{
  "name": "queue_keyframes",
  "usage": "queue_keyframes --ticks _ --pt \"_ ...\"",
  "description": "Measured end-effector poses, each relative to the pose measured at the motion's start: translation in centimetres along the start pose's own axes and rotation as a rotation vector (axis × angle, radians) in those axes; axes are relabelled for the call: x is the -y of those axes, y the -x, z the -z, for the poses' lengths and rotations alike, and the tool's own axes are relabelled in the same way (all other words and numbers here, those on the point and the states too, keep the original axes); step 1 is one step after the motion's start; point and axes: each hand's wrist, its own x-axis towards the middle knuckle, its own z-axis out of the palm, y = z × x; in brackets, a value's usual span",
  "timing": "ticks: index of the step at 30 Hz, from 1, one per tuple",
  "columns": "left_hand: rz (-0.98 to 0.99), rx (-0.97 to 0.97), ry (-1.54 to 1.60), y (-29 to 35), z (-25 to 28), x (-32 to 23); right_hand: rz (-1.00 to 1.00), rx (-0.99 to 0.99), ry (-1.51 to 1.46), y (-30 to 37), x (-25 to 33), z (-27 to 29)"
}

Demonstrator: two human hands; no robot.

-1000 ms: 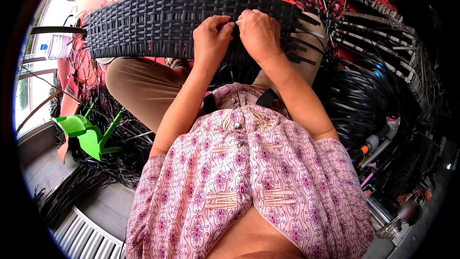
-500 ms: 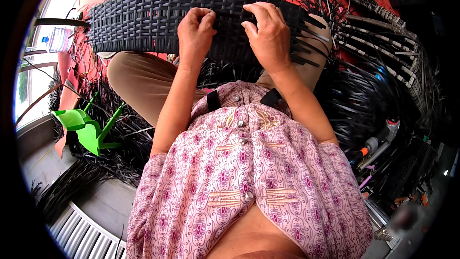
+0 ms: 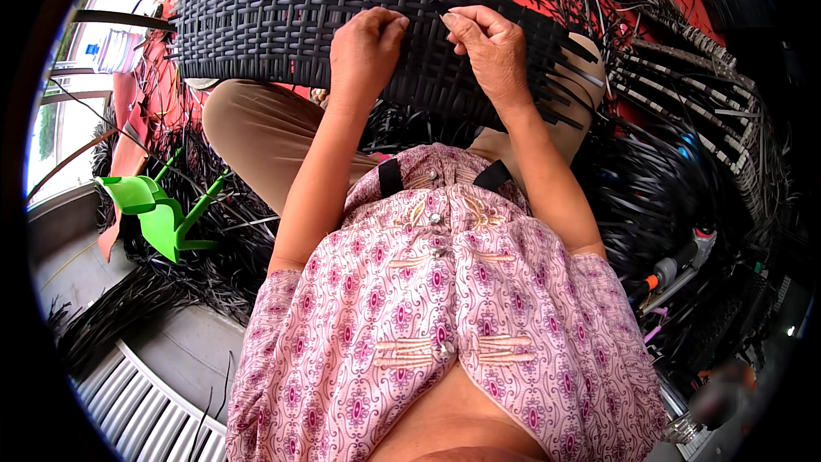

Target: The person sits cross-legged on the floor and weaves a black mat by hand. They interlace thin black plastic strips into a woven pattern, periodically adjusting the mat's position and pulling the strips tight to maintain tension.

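A long black woven rattan panel (image 3: pixel 274 26) lies across my knees, its loose strip ends sticking out at the right. My left hand (image 3: pixel 363 47) rests on the weave near the panel's middle, fingers curled onto it. Just to the right, my right hand (image 3: pixel 487 47) pinches a thin black strip at the weave between thumb and fingers. The two hands are a short gap apart.
Piles of loose black strips (image 3: pixel 667 188) cover the red floor around me. A small green plastic stool (image 3: pixel 154 210) lies tipped at the left. A plastic water bottle (image 3: pixel 111 51) stands far left. A tool with an orange tip (image 3: pixel 676 269) lies at right.
Both hands have shifted slightly up and apart along the panel; the right hand now pinches a strip at the weave. The panel sits about where it was.
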Motion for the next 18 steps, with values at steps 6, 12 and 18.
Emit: queue_keyframes --ticks 6,12,18 --pt "-0.064 0.036 -0.422 0.1 -2.1 -1.7 0.057 -0.058 0.198 0.4 -2.3 -0.1" --pt "-0.108 0.010 -0.431 0.2 -3.0 -1.3 0.218 -0.114 0.431 0.3 -2.8 -0.9" --pt "-0.126 -0.023 -0.312 0.7 -3.5 0.1 0.295 -0.069 0.668 0.5 -2.6 -1.2"
